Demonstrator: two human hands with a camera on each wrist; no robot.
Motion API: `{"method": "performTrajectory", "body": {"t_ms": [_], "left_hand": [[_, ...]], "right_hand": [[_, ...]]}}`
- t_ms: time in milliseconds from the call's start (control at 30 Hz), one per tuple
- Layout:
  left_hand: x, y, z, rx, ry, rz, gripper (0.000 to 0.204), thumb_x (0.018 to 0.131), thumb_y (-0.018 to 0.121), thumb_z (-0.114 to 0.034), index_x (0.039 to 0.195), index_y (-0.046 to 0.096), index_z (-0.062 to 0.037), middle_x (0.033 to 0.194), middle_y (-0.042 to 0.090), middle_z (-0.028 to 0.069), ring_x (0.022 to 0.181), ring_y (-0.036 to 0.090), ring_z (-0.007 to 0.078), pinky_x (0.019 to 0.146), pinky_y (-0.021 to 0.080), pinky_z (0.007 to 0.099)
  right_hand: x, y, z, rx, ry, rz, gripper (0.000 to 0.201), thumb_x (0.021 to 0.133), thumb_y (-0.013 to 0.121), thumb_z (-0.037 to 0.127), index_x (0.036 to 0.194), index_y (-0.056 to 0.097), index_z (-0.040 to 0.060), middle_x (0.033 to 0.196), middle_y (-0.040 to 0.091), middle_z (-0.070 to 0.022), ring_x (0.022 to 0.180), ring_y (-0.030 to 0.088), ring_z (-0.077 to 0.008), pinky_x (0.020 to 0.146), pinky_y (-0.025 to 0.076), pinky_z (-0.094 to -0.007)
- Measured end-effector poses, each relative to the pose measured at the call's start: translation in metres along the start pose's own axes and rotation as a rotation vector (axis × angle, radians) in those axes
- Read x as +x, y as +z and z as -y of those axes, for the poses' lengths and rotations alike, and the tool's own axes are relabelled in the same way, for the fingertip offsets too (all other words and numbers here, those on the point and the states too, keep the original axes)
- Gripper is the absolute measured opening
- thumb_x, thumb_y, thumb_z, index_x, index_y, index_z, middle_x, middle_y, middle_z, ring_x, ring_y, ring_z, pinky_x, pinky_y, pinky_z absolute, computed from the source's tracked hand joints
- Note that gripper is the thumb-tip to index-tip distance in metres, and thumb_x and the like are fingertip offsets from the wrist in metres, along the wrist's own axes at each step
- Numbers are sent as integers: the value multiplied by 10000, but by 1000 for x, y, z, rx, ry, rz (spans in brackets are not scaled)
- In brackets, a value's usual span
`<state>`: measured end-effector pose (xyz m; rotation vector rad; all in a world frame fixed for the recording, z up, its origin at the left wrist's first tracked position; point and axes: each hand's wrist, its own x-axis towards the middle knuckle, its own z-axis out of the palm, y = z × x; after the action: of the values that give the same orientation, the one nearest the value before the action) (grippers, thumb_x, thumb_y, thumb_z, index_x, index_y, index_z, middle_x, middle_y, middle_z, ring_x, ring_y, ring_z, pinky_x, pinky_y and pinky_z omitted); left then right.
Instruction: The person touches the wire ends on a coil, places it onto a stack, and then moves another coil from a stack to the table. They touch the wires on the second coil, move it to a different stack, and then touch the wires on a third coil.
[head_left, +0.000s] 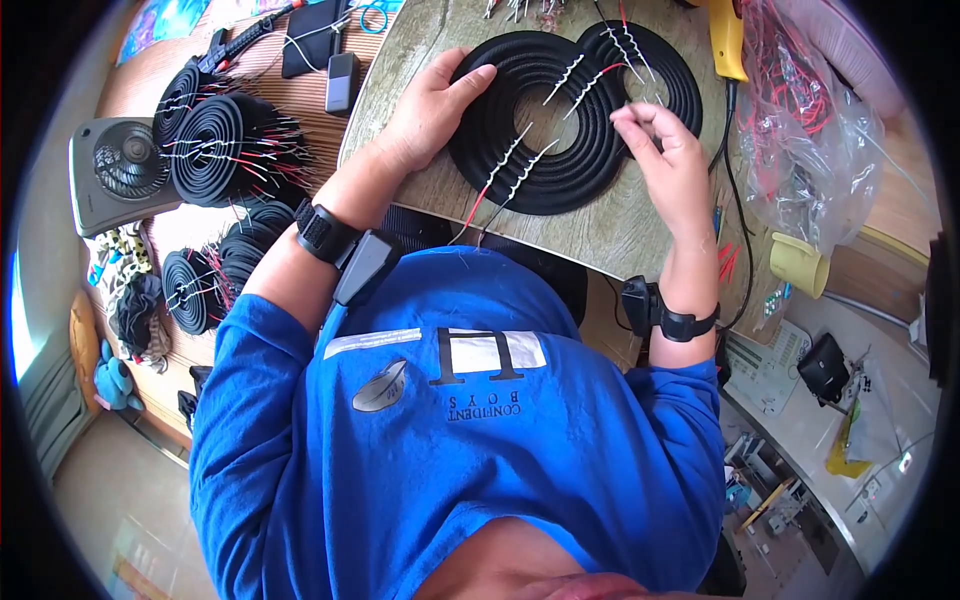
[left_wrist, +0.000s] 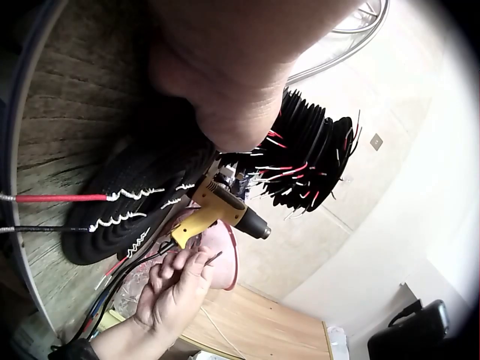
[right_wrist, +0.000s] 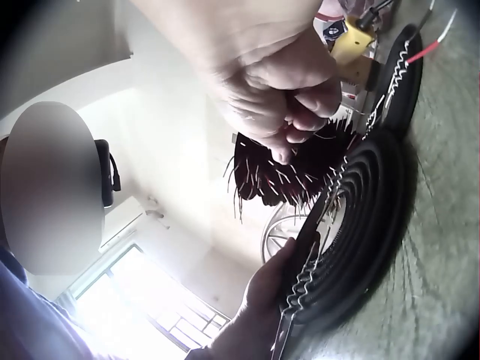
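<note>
A large black coil (head_left: 480, 130) lies on the wooden table with a smaller black coil (head_left: 680, 75) against its upper right side; twisted bare wire ends cross both. My left hand (head_left: 425, 115) grips the large coil's left edge, thumb on top, other fingers partly hidden. Over the right side of the coils is my right hand (head_left: 665, 165), fingers bent toward the thumb. In the left wrist view, that right hand (left_wrist: 169, 300) pinches a thin dark piece (left_wrist: 214, 259) at its fingertips. Red and black leads with twisted ends (left_wrist: 120, 195) hang toward the table edge.
A yellow heat gun (head_left: 728, 40) and a clear bag of red wires (head_left: 800, 130) are at right. At left, stacked black coils (head_left: 210, 150) stand beside a grey fan (head_left: 125, 165). A power bank (head_left: 342, 82) lies beyond my left forearm.
</note>
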<state>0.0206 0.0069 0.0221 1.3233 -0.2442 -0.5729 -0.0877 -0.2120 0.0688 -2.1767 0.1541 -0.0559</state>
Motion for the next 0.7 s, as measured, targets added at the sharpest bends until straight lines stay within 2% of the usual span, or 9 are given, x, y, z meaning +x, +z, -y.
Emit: {"method": "performTrajectory", "body": {"t_ms": [67,100,200,333,367,467,500,600,700], "left_hand": [[-1,0,-1,11,-7,1,309,888,518,-213,1086,496,23,919,588,58,814,551,94,727,464,219],[-1,1,-1,12,-6,1,309,888,518,-213,1086,496,23,919,588,58,814,551,94,727,464,219],[-2,3,-1,-19,2,-32,310,888,517,-211,1089,494,24,932,587,61,825,550,94,733,464,217],[-2,2,-1,-29,-9,-11,311,888,517,-209,1095,492,22,944,586,63,835,548,93,743,461,216],[-1,2,0,-29,-9,-11,311,888,517,-209,1095,492,22,944,586,63,835,548,93,743,461,216],[2,-1,5,8,0,36,317,887,519,-207,1104,488,23,949,584,63,838,548,93,750,458,216],[2,-1,4,6,0,36,317,887,519,-207,1104,488,23,949,584,63,838,548,93,750,458,216],[0,0,1,-13,-5,12,320,886,521,-208,1104,489,24,948,584,62,841,547,93,754,456,215],[2,-1,4,-24,-9,18,323,885,523,-213,1102,489,24,951,583,62,845,545,92,753,456,216]], "right_hand": [[6,8,2,103,-48,-122,174,888,513,142,1017,542,28,901,603,-24,781,540,-67,621,419,-168],[10,14,4,104,-49,-122,174,888,513,142,1017,542,28,901,603,-24,781,540,-67,621,419,-168],[21,32,6,373,-196,-234,154,913,466,163,980,499,28,862,588,-31,756,550,-74,582,433,-187],[27,44,4,489,-121,-160,145,924,439,172,974,466,39,816,560,-28,695,534,-76,528,421,-194],[27,43,4,489,-122,-160,145,924,439,172,974,466,39,816,560,-28,695,534,-76,528,421,-194],[27,38,1,304,49,-173,119,918,448,147,947,480,36,794,536,-17,654,492,-66,536,394,-172],[27,36,-2,303,49,-173,119,918,448,147,947,480,36,794,536,-17,654,492,-66,536,394,-172],[25,27,-16,35,-49,-142,101,907,462,122,927,495,28,794,511,3,689,471,-54,604,384,-158],[11,17,-23,12,-9,-158,94,900,473,114,915,502,26,792,489,20,706,447,-37,634,365,-152]]}}
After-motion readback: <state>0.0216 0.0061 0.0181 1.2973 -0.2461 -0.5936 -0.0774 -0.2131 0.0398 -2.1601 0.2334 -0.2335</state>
